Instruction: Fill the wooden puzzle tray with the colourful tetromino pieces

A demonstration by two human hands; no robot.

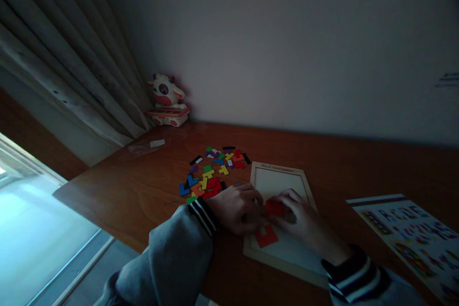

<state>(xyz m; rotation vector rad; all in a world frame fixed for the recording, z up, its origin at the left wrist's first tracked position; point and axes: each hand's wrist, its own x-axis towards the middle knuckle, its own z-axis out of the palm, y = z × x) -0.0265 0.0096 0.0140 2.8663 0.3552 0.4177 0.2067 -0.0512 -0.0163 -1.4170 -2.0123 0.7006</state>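
Observation:
A wooden puzzle board [274,263] with a pale inside and a raised frame lies on the table in front of me. Over its left part, my right hand [299,215] pinches a red puzzle piece [275,209] between thumb and fingers. My left hand [241,208] is closed with curled fingers at the board's left edge. Its fingertips are close against the left side of that red piece; what they grip, if anything, is hidden. Just below, a second red puzzle piece [266,236] with a notch lies on the board.
Many coloured puzzle pieces [209,173] are spread left of the board. A printed pattern sheet [405,229] lies to the right. At the back left stands a cow-shaped toy keyboard [168,100], near a clear plastic bag [143,147]. A curtain [68,52] hangs at the left.

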